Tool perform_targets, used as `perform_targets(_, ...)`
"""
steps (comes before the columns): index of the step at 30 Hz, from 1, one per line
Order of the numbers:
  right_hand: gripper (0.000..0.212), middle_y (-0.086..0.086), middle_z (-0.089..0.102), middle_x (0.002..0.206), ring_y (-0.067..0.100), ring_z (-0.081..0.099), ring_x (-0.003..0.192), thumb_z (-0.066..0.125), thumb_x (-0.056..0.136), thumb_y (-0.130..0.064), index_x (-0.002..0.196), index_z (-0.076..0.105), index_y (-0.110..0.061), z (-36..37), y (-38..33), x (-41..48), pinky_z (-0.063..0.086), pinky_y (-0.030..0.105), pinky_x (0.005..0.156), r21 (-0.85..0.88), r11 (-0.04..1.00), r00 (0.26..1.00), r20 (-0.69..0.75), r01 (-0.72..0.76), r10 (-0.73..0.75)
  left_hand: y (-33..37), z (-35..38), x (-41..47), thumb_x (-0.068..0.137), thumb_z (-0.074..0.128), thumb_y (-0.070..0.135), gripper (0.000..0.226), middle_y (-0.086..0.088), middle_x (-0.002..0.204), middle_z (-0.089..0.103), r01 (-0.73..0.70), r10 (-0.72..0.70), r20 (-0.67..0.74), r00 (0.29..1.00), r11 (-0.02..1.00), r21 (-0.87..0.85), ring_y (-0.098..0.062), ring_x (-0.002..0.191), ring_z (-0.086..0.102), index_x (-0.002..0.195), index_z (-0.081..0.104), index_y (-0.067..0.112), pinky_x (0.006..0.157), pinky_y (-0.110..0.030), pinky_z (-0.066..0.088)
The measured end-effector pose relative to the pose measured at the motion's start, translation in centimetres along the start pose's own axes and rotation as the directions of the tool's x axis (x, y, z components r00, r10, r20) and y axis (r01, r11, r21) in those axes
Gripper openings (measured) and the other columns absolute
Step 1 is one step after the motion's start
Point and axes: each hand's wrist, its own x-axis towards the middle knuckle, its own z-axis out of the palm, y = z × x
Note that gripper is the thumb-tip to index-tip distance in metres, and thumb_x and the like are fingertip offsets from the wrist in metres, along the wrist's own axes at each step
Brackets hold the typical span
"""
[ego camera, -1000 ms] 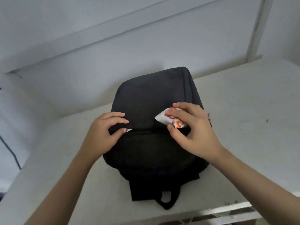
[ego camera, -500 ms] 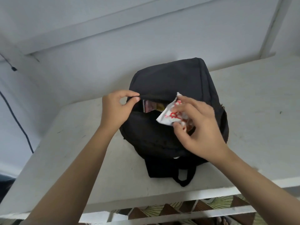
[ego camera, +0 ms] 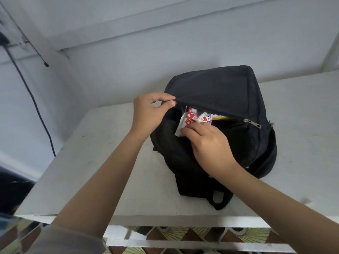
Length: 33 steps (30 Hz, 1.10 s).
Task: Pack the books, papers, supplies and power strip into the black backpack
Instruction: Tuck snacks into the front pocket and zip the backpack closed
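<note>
Black fabric backpack [ego camera: 220,88] lying on the white counter [ego camera: 102,162]. Left hand [ego camera: 148,114] pinches the pocket's upper lip, holding it open. Right hand [ego camera: 207,142] is clamped on a white-and-red printed packet [ego camera: 190,119], half inside; the opening lies at 12 o'clock from it.

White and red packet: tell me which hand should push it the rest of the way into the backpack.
Right. The right hand already holds the packet at the pocket opening, partly inside. The left hand is busy pinching the flap of the backpack up to keep the opening wide.
</note>
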Motion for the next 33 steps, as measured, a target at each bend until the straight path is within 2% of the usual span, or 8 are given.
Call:
perform_targets(3, 0.041, 0.01, 0.067, 0.116, 0.028, 0.062, 0.108, 0.044, 0.089, -0.031, 0.116, 0.065, -0.008, -0.4, -0.6, -0.3, 0.046, 0.033, 0.095, 0.002, 0.996, 0.986, 0.145, -0.086, 0.085, 0.0, 0.0, 0.2, 0.082, 0.071, 0.019, 0.01, 0.023, 0.083, 0.062, -0.018, 0.018, -0.006, 1.0, 1.0, 0.021, 0.014, 0.081, 0.059, 0.091, 0.074, 0.024, 0.078, -0.005, 0.047)
perform_targets(5, 0.062, 0.01, 0.046, 0.144, 0.026, 0.039, 0.135, 0.027, 0.092, -0.048, 0.139, 0.045, -0.01, -0.5, -1.0, -0.2, 0.021, 0.034, 0.112, -0.012, 0.994, 0.947, 0.303, -0.109, 0.107, 0.1, -0.1, 0.3, 0.082, 0.071, 0.019, 0.011, 0.021, 0.087, 0.064, -0.045, 0.046, -0.011, 0.999, 0.998, 0.043, 0.01, 0.082, 0.06, 0.093, 0.074, 0.02, 0.078, -0.005, 0.047)
perform_targets(7, 0.069, 0.006, 0.017, 0.158, 0.021, 0.009, 0.146, 0.015, 0.093, -0.053, 0.15, 0.019, -0.014, -0.3, -0.6, 0.2, -0.001, 0.031, 0.115, 0.002, 0.994, 0.909, 0.404, -0.11, 0.1, 0.1, -0.1, 0.3, 0.082, 0.071, 0.017, 0.012, 0.016, 0.09, 0.065, -0.084, 0.086, -0.021, 0.996, 0.995, 0.058, 0.002, 0.085, 0.063, 0.093, 0.075, 0.018, 0.081, -0.009, 0.048)
perform_targets(10, 0.067, 0.003, 0.006, 0.16, 0.018, -0.002, 0.147, 0.017, 0.096, -0.053, 0.152, 0.009, -0.017, 0.3, 0.5, 1.4, -0.003, 0.031, 0.117, 0.048, 0.992, 0.898, 0.431, -0.119, 0.087, 0.1, 0.1, 0.3, 0.081, 0.072, 0.014, 0.012, 0.015, 0.089, 0.066, -0.138, 0.141, -0.037, 0.989, 0.988, 0.063, -0.003, 0.088, 0.064, 0.092, 0.075, 0.018, 0.084, -0.013, 0.048)
perform_targets(18, 0.051, 0.013, 0.051, 0.134, 0.029, 0.044, 0.125, 0.034, 0.095, -0.041, 0.128, 0.054, -0.008, 0.0, 0.0, 0.5, 0.035, 0.041, 0.106, 0.05, 0.987, 0.97, 0.199, -0.151, 0.138, -0.2, 0.0, 0.3, 0.082, 0.071, 0.016, 0.012, 0.014, 0.092, 0.066, -0.142, 0.144, -0.007, 0.99, 0.985, 0.102, -0.002, 0.088, 0.062, 0.093, 0.075, 0.017, 0.081, -0.004, 0.044)
perform_targets(24, 0.066, 0.01, 0.021, 0.156, 0.029, 0.008, 0.146, 0.018, 0.094, -0.053, 0.149, 0.023, -0.017, 0.7, 0.2, 1.7, 0.0, 0.033, 0.115, 0.099, 0.99, 0.925, 0.376, -0.097, 0.053, -0.3, 0.0, 0.5, 0.082, 0.071, 0.016, 0.012, 0.017, 0.092, 0.064, -0.156, 0.159, -0.012, 0.987, 0.982, 0.107, 0.0, 0.088, 0.062, 0.094, 0.074, 0.018, 0.082, -0.007, 0.045)
perform_targets(28, 0.065, 0.008, 0.009, 0.159, 0.027, -0.002, 0.146, 0.02, 0.095, -0.052, 0.151, 0.013, -0.02, 0.5, 0.6, 2.1, -0.003, 0.031, 0.114, 0.185, 0.976, 0.896, 0.444, -0.114, 0.021, -0.5, 0.2, 0.5, 0.082, 0.071, 0.014, 0.011, 0.013, 0.091, 0.066, -0.194, 0.196, -0.013, 0.98, 0.974, 0.119, -0.003, 0.088, 0.063, 0.092, 0.075, 0.015, 0.083, -0.01, 0.047)
perform_targets(33, 0.047, 0.006, 0.063, 0.123, 0.025, 0.056, 0.115, 0.038, 0.092, -0.038, 0.126, 0.058, -0.013, -1.8, 1.5, 0.7, 0.041, 0.033, 0.1, 0.217, 0.975, 0.966, 0.258, -0.042, -0.016, -2.0, 0.6, -0.5, 0.079, 0.073, 0.01, 0.01, 0.013, 0.089, 0.064, -0.26, 0.244, 0.098, 0.965, 0.942, 0.213, -0.002, 0.086, 0.06, 0.088, 0.075, 0.013, 0.083, -0.003, 0.04)
